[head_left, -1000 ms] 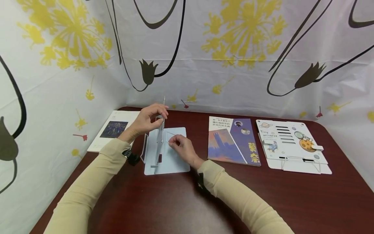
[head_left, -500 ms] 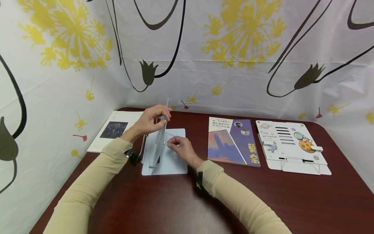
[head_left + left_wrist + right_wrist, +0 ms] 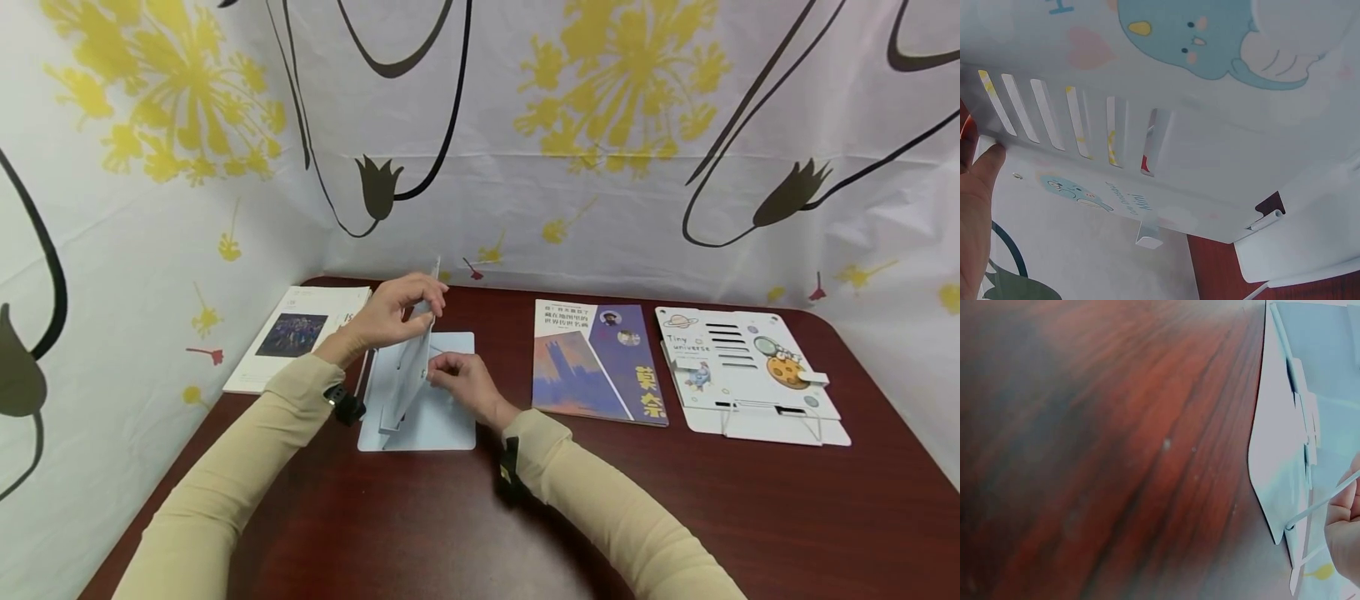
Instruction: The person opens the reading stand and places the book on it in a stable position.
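A pale book stand stands left of centre in the head view, with its base plate (image 3: 450, 429) flat on the table and its panel (image 3: 408, 383) raised steeply, leaning right. My left hand (image 3: 393, 310) holds the panel's upper edge between thumb and fingers. Slots and blue cartoon animals show on the panel (image 3: 1210, 137) in the left wrist view. Behind the panel, my right hand (image 3: 468, 385) pinches the stand's thin wire leg (image 3: 1319, 505), which is clearest in the right wrist view. Where the leg's far end meets the panel is hidden.
A white book (image 3: 255, 367) lies at the back left, partly behind my left arm. A purple-and-white book (image 3: 585, 375) lies right of the stand. Farther right is a second book stand (image 3: 738, 358), printed with planets. A patterned cloth (image 3: 495, 208) hangs behind the table.
The panel has tilted farther right with my left hand on its edge. The base has slid slightly left. My right hand has brought the wire leg up close to the panel's back.
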{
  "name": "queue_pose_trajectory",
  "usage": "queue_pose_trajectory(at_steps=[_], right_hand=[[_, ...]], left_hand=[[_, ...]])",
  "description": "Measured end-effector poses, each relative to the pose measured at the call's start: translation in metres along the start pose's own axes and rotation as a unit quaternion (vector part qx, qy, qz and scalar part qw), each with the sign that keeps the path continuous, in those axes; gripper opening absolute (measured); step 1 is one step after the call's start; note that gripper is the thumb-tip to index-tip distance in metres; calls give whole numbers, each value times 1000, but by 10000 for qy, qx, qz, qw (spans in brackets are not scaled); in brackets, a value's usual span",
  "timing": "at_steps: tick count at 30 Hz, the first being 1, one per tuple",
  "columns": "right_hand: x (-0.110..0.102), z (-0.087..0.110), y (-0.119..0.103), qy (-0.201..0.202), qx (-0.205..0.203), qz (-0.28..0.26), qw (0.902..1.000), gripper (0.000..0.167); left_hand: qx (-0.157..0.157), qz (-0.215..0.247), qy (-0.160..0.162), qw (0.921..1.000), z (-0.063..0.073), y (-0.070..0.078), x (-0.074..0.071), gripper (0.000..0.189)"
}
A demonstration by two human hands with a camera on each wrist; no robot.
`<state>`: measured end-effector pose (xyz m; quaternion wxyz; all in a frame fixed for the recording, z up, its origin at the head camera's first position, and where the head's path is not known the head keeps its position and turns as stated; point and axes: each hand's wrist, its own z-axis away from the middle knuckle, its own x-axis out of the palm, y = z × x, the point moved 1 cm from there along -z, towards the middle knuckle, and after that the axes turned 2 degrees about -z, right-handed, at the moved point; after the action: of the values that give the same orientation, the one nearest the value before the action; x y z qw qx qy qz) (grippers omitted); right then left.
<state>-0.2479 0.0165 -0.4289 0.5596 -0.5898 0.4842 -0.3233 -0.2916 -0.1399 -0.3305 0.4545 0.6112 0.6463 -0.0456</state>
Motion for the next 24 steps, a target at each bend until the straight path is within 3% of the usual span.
queue_pose_trajectory(at_steps=[5,12,24], right_hand=[[0,0,1,64,125,-136,9998,9],[-1,-1,2,-12,456,-379,9982,13],[-3,0,5,-100,745,-682,9948,15]], left_hand=[[-185,-137,-95,9997,-3,6,2,14],[-193,-236,-230,9993,-10,41,-3,11],[-231,-216,-189,9993,-11,47,-3,11]])
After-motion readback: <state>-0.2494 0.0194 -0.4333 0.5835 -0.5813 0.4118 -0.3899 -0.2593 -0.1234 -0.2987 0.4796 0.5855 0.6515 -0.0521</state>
